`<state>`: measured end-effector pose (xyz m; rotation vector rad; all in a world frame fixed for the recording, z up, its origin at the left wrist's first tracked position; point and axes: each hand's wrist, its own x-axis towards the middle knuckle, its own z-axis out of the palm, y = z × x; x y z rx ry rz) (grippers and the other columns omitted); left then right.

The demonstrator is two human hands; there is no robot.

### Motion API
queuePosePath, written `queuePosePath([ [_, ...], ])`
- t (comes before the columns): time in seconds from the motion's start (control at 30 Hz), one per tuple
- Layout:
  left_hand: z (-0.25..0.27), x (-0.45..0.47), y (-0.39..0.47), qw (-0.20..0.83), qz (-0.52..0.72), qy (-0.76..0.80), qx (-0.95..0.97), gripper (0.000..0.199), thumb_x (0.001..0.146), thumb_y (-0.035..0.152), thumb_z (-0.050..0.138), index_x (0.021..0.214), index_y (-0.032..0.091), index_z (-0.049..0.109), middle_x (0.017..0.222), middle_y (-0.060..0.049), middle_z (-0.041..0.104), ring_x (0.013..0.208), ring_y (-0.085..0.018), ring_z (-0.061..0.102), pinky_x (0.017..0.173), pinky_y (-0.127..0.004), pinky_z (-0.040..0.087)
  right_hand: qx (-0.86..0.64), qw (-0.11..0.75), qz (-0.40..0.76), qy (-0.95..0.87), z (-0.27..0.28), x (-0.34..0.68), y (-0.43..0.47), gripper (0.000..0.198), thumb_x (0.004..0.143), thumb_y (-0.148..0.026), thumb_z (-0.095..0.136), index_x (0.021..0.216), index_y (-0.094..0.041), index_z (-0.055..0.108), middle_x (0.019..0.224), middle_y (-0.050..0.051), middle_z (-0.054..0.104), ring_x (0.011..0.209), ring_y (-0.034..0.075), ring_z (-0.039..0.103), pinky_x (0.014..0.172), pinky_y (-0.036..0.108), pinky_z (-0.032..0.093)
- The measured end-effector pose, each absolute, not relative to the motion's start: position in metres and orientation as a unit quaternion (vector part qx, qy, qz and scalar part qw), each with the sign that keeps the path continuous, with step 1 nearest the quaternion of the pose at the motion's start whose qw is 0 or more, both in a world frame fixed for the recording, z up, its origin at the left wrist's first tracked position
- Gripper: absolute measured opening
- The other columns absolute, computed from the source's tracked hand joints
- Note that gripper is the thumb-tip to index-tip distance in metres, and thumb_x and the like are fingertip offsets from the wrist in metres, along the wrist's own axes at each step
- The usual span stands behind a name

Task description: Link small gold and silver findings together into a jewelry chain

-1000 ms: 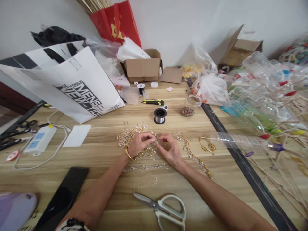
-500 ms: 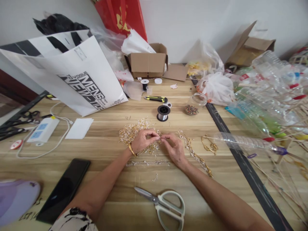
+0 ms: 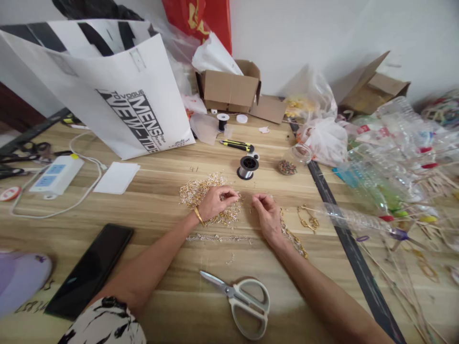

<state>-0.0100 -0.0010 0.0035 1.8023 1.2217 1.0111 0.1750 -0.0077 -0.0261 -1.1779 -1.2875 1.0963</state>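
My left hand (image 3: 216, 202) hovers over a spread pile of small gold and silver links (image 3: 195, 192), thumb and forefinger pinched together; whatever lies between them is too small to make out. A short gap to its right, my right hand (image 3: 268, 215) is also pinched, its fingertips hiding any tiny piece. Beneath my right wrist runs a gold and silver chain (image 3: 294, 242). A silver chain (image 3: 218, 238) lies straight below the pile, with a few loose links (image 3: 230, 259) nearer me. Scissors (image 3: 238, 298) with pale handles rest closest to me.
Beyond the pile stand a wire spool (image 3: 247, 167), a yellow-black cutter (image 3: 236, 145) and a jar of beads (image 3: 287, 166). A gold chain (image 3: 308, 219) lies right, near plastic bottles (image 3: 376, 220). On the left are a phone (image 3: 91, 270), a power strip (image 3: 57, 176) and a white bag (image 3: 143, 105).
My hands, fingertips touching before, have drawn apart; the right one moved to the right. The camera view has shifted slightly.
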Motion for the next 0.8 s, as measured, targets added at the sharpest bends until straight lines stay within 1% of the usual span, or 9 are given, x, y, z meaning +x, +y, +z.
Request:
queuePosePath([
  [0.13,0.000,-0.015,0.003,0.366,0.419,0.488,0.673,0.015,0.080,0.025,0.059,0.075,0.013,0.067,0.074,-0.004,0.069,0.070,-0.014,0.061,0.067,-0.025,0.047,-0.504,0.510,0.464,-0.520,-0.028,0.178,-0.004,0.023,0.076,-0.040,0.064,0.076,-0.017,0.060,0.066,-0.002,0.055,0.062,0.011,0.047,0.061,0.024,0.038],
  [0.27,-0.002,-0.021,0.007,0.388,0.450,0.495,0.635,0.017,0.079,0.028,0.059,0.075,0.013,0.066,0.071,-0.004,0.068,0.067,-0.013,0.061,0.065,-0.025,0.048,-0.503,0.506,0.504,-0.487,-0.031,0.182,0.004,0.024,0.075,-0.041,0.064,0.073,-0.017,0.059,0.064,-0.003,0.054,0.060,0.011,0.048,0.062,0.024,0.039],
  [0.37,-0.001,-0.026,0.010,0.405,0.476,0.500,0.599,0.019,0.079,0.030,0.059,0.075,0.012,0.066,0.068,-0.003,0.066,0.063,-0.012,0.059,0.063,-0.024,0.047,-0.500,0.486,0.520,-0.492,-0.030,0.184,0.006,0.025,0.074,-0.041,0.065,0.073,-0.017,0.059,0.063,-0.003,0.053,0.059,0.011,0.048,0.062,0.024,0.039],
  [0.53,0.000,-0.034,0.016,0.399,0.498,0.522,0.566,0.020,0.077,0.031,0.061,0.073,0.012,0.065,0.066,-0.003,0.065,0.061,-0.011,0.058,0.060,-0.022,0.045,-0.506,0.467,0.461,-0.560,-0.030,0.181,-0.004,0.023,0.078,-0.040,0.062,0.081,-0.017,0.063,0.071,0.000,0.059,0.063,0.012,0.050,0.060,0.025,0.040],
  [0.57,0.000,-0.035,0.016,0.397,0.497,0.523,0.567,0.021,0.077,0.031,0.061,0.073,0.012,0.065,0.066,-0.003,0.065,0.061,-0.011,0.058,0.060,-0.022,0.045,-0.504,0.475,0.445,-0.568,-0.031,0.181,-0.007,0.023,0.079,-0.040,0.061,0.082,-0.017,0.063,0.072,0.001,0.059,0.064,0.013,0.050,0.060,0.026,0.041],
  [0.67,0.001,-0.040,0.018,0.399,0.479,0.528,0.576,0.020,0.077,0.031,0.061,0.075,0.012,0.065,0.067,-0.003,0.066,0.063,-0.012,0.060,0.062,-0.023,0.046,-0.486,0.472,0.431,-0.596,-0.036,0.181,-0.011,0.023,0.080,-0.039,0.060,0.088,-0.017,0.064,0.080,0.004,0.063,0.073,0.016,0.055,0.067,0.029,0.044],
  [0.8,0.006,-0.045,0.019,0.382,0.405,0.548,0.625,0.016,0.075,0.028,0.063,0.078,0.012,0.067,0.073,-0.004,0.069,0.067,-0.014,0.061,0.065,-0.025,0.048,-0.482,0.468,0.431,-0.602,-0.038,0.183,-0.011,0.026,0.081,-0.039,0.059,0.092,-0.017,0.064,0.081,0.005,0.064,0.075,0.017,0.057,0.065,0.028,0.045],
])
